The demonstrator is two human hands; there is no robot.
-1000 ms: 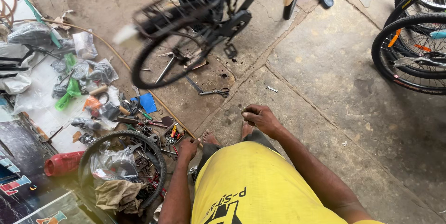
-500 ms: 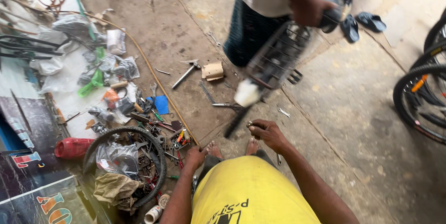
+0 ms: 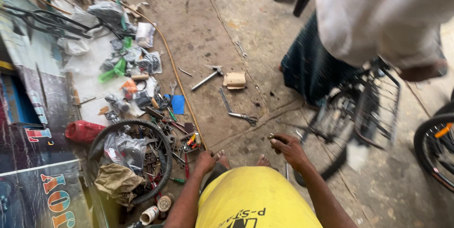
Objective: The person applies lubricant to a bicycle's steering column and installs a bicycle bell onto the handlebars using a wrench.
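- One view only: head camera, worn by the person sitting on the concrete floor (image 3: 213, 29).
- Looks steeply down and forward over the wearer's own yellow shirt (image 3: 253, 195), which fills the bottom centre.
- Near field: left hand (image 3: 205, 161) and right hand (image 3: 288, 148), just past the knees, close to the lens.
- Mid field: the tyre (image 3: 130, 159) at lower left, the hammer (image 3: 207, 77) and the wrench (image 3: 236, 109) ahead on the floor.
- Far field, top right: another person standing with a bicycle (image 3: 359, 114), cut off by the frame edge and blurred.
- No second view, so no overlap to report.
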